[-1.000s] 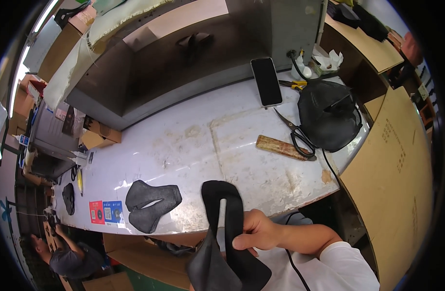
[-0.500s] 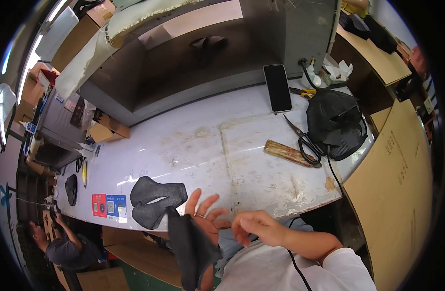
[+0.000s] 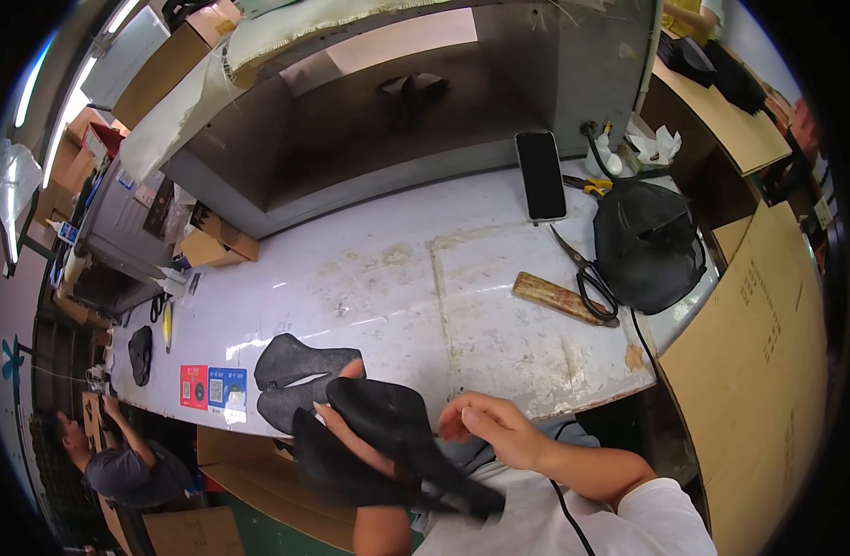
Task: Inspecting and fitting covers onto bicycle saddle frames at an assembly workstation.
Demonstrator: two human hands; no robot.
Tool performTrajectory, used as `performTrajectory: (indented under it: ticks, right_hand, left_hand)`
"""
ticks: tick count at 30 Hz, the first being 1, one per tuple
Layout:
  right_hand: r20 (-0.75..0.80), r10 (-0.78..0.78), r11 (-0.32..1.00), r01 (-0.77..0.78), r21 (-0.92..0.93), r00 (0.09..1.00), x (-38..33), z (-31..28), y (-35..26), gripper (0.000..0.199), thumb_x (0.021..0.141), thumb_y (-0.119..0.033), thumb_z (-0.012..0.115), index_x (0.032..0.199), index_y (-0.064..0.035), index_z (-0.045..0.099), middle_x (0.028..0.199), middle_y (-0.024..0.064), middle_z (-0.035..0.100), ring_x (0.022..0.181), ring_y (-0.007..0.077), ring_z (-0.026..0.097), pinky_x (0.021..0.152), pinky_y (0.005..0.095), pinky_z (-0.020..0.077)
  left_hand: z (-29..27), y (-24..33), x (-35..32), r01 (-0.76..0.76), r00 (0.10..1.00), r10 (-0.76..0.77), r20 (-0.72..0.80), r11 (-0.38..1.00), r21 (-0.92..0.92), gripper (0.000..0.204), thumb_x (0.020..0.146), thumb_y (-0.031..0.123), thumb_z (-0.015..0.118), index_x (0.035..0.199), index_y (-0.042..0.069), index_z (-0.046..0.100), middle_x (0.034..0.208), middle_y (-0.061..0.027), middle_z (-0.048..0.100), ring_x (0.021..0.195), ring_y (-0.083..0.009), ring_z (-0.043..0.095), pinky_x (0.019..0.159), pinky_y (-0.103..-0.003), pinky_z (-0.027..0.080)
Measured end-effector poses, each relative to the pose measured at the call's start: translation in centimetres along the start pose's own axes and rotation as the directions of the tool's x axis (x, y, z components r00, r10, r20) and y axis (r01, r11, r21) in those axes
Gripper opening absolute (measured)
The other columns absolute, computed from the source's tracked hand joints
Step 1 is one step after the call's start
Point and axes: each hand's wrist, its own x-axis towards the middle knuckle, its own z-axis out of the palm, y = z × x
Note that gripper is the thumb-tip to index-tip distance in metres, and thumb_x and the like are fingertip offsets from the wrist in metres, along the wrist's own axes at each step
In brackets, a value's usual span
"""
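My left hand holds a black, soft, split piece like a shoe upper. Two lobes of it spread around the fingers, and its lower end is blurred by motion. Just right of it, my right hand is loosely curled, fingers together, with nothing visible in it and a small gap to the black piece. A similar dark grey upper piece with a slit down its middle lies flat at the table's front edge, partly hidden behind the held one.
On the white table lie black scissors, a worn wooden-looking bar, a phone and a black mesh-like bundle. A grey metal box stands behind. Cardboard flanks the right. A person works at far left.
My left hand has turned over, swinging the black piece up and to the right so its two lobes now spread. My right hand has curled its fingers closer together. The view shifted slightly.
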Motion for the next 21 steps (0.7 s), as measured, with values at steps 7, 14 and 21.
performTrajectory:
  ticks: [7, 14, 21]
  right_hand:
    - [0.004, 0.128, 0.914, -0.119, 0.389, 0.992, 1.1, -0.2, 1.4, 0.04, 0.104, -0.038, 0.048, 0.116, -0.0013, 0.058, 0.107, 0.0072, 0.064, 0.099, 0.0149, 0.06, 0.082, 0.0297, 0.047]
    - [-0.023, -0.612, 0.441, 0.317, -0.84, 0.791, 2.4, 1.8, -2.7, 0.02, 0.09, -0.017, 0.071, 0.081, -0.0006, 0.063, 0.056, 0.0101, 0.059, 0.047, 0.0217, 0.061, 0.045, 0.0327, 0.0445]
    - [-0.183, -0.446, 0.757, 0.26, -0.6, 0.876, 2.1, 3.2, -3.8, 0.02, 0.092, -0.018, 0.069, 0.082, -0.0006, 0.064, 0.058, 0.0104, 0.059, 0.049, 0.0163, 0.059, 0.046, 0.0296, 0.0435]
  left_hand:
    - [1.6, -0.2, -1.5, -0.167, 0.983, 0.128, 0.135, 0.926, 0.339, 0.083, 0.098, 0.069, 0.025, 0.14, 0.0, 0.043, 0.084, 0.0, 0.057, 0.077, -0.0105, 0.055, 0.076, -0.024, 0.047]
    - [1.8, -1.1, -2.0, -0.13, 0.976, 0.055, 0.209, 0.923, 0.362, 0.107, 0.084, 0.085, 0.026, 0.139, -0.005, 0.041, 0.089, 0.0002, 0.059, 0.081, -0.0103, 0.057, 0.078, -0.024, 0.047]
    - [2.2, -1.0, -3.9, 0.105, 0.956, -0.096, 0.278, 0.994, -0.017, 0.082, 0.089, 0.062, 0.051, 0.139, -0.002, 0.041, 0.112, -0.0057, 0.058, 0.106, -0.016, 0.056, 0.096, -0.027, 0.043]
